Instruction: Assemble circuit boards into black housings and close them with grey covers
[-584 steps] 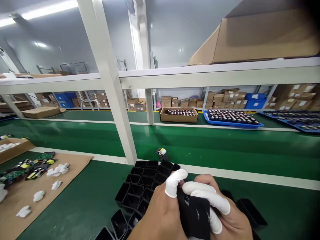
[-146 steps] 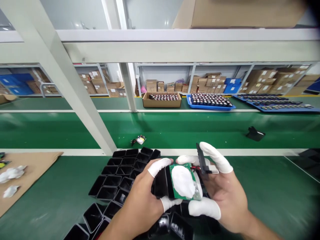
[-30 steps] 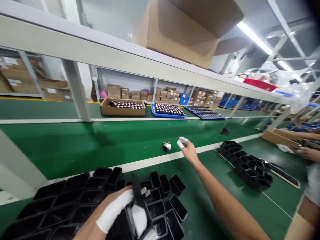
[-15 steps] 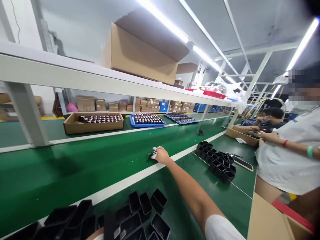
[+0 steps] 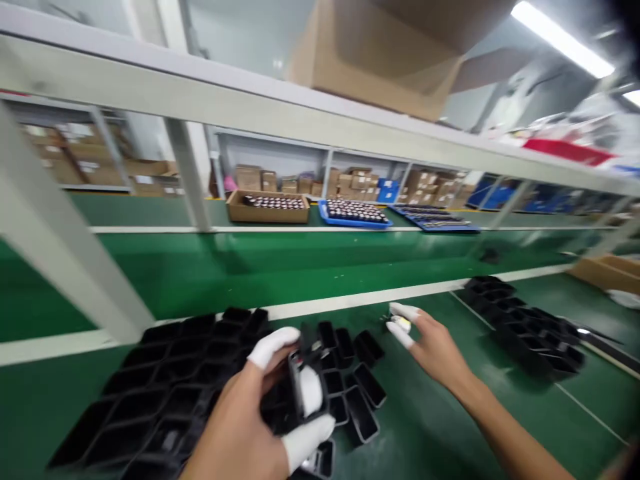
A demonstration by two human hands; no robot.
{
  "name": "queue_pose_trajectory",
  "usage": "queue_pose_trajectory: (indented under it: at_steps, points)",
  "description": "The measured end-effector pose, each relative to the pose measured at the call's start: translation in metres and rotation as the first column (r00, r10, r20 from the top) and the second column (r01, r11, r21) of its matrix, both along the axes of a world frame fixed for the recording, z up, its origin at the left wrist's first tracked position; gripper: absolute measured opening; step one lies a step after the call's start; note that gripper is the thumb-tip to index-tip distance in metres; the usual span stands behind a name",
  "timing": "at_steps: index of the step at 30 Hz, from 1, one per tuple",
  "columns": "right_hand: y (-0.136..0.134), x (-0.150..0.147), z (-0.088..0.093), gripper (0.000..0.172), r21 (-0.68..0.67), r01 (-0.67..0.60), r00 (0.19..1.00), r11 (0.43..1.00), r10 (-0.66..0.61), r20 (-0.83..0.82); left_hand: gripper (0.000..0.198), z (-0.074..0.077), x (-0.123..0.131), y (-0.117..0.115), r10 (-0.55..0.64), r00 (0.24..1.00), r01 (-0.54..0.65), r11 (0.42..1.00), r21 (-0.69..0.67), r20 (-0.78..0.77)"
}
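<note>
My left hand, with white finger covers on thumb and forefinger, grips a black plastic housing. Inside the housing shows a white rounded part. Further right, my right hand pinches a small pale-yellow and dark component between covered fingertips, above the green work surface. Its exact kind is too small and blurred to make out. Open black rectangular cases stand packed together to the left of and under my left hand. Several looser black cases lie between my hands.
Another group of black cases stands at right. Beyond the white strip runs a green belt. Across it are a carton of parts, a blue tray and a darker blue tray. An overhead shelf and a post frame the space.
My view has swung left and down. My right hand has drawn back from the green belt to the near surface with the small component. My left hand has risen into view holding the housing.
</note>
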State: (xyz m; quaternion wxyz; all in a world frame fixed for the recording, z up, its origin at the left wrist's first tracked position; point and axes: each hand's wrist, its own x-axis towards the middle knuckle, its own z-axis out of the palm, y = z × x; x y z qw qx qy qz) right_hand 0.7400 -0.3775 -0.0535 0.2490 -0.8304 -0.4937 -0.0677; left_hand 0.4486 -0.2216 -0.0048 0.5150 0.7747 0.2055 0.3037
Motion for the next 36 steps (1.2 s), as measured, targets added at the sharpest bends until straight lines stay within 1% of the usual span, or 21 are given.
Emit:
queue_pose_trajectory:
  at_steps: [1,2,3,4,6,7,9,11,14,16,17,19,20,22,24,27,29,31,32,34,36]
  points:
    - [-0.004,-0.022,0.007,0.029,0.065,-0.094,0.996,0.993,0.094,-0.001,0.071,0.001,0.000,0.000,0.007,1.000,-0.008,0.999,-0.032,-0.028]
    - [-0.007,-0.046,0.014,0.027,0.149,-0.228,0.974,0.962,0.227,0.023,0.072,0.002,0.001,0.001,0.013,0.999,-0.016,0.998,-0.056,-0.048]
    - [-0.009,-0.069,0.022,0.034,0.263,-0.394,0.919,0.881,0.386,0.082,0.072,0.003,0.001,0.002,0.024,0.998,-0.027,0.998,-0.061,-0.059]
    - [-0.009,-0.090,0.028,0.044,0.299,-0.494,0.868,0.817,0.482,0.118,0.072,0.003,0.002,0.002,0.036,0.997,-0.040,0.998,-0.051,-0.068]
    - [-0.004,-0.125,0.035,0.058,0.327,-0.580,0.807,0.746,0.580,0.109,0.070,0.003,0.003,0.000,0.049,0.995,-0.048,0.999,0.012,-0.084]
    - [0.000,-0.136,0.035,0.062,0.331,-0.589,0.799,0.738,0.594,0.098,0.069,0.003,0.003,-0.001,0.053,0.995,-0.047,0.997,0.064,-0.089]
    - [0.009,-0.148,0.025,0.064,0.352,-0.558,0.819,0.751,0.566,0.090,0.066,0.003,0.002,-0.004,0.053,0.994,-0.035,0.982,0.184,-0.094]
    - [0.016,-0.150,0.011,0.065,0.379,-0.499,0.861,0.779,0.494,0.120,0.067,0.003,0.000,-0.009,0.033,0.992,0.003,0.961,0.276,-0.124]
    - [0.016,-0.146,-0.002,0.057,0.442,-0.381,0.921,0.812,0.377,0.100,0.081,0.006,-0.005,-0.015,-0.061,0.973,0.132,0.936,0.325,-0.221]
    - [0.006,-0.137,-0.003,0.049,0.459,-0.314,0.941,0.831,0.336,0.035,0.090,0.009,-0.007,-0.016,-0.171,0.941,0.263,0.913,0.311,-0.294]
    - [-0.002,-0.131,-0.003,0.046,0.460,-0.281,0.952,0.842,0.305,0.023,0.095,0.010,-0.008,-0.016,-0.234,0.916,0.337,0.890,0.306,-0.326]
    - [-0.025,-0.112,-0.008,0.045,0.449,-0.205,0.979,0.870,0.186,0.086,0.100,0.012,-0.009,-0.014,-0.335,0.867,0.458,0.829,0.322,-0.369]
    - [-0.039,-0.101,-0.014,0.046,0.441,-0.160,0.983,0.883,0.102,0.153,0.098,0.012,-0.009,-0.012,-0.355,0.856,0.485,0.804,0.343,-0.376]
    - [-0.066,-0.079,-0.031,0.045,0.381,-0.049,0.964,0.923,-0.056,0.260,0.087,0.011,-0.009,-0.010,-0.328,0.872,0.463,0.795,0.392,-0.363]
    - [-0.086,-0.062,-0.052,0.045,0.304,0.026,0.941,0.952,-0.125,0.313,0.077,0.009,-0.008,-0.009,-0.272,0.895,0.413,0.805,0.426,-0.354]
    - [-0.097,-0.051,-0.076,0.048,0.241,0.031,0.935,0.970,-0.113,0.335,0.067,0.007,-0.008,-0.009,-0.225,0.901,0.391,0.793,0.468,-0.372]
    - [-0.098,-0.053,-0.081,0.047,0.173,-0.017,0.948,0.985,-0.039,0.315,0.065,0.007,-0.007,-0.007,-0.217,0.893,0.404,0.772,0.491,-0.393]
    - [-0.099,-0.057,-0.081,0.045,0.148,-0.026,0.964,0.989,-0.014,0.267,0.061,0.008,-0.006,-0.006,-0.197,0.886,0.410,0.755,0.512,-0.419]
    - [-0.100,-0.058,-0.081,0.045,0.185,0.003,0.976,0.983,-0.043,0.213,0.059,0.009,-0.005,-0.005,-0.184,0.882,0.412,0.748,0.521,-0.433]
    - [-0.101,-0.059,-0.082,0.041,0.294,0.109,0.991,0.950,-0.126,0.039,0.053,0.012,-0.003,-0.003,-0.167,0.873,0.421,0.735,0.532,-0.459]
    - [-0.101,-0.057,-0.081,0.036,0.330,0.197,0.976,0.923,-0.152,-0.156,0.048,0.014,0.000,-0.003,-0.175,0.857,0.448,0.718,0.533,-0.485]
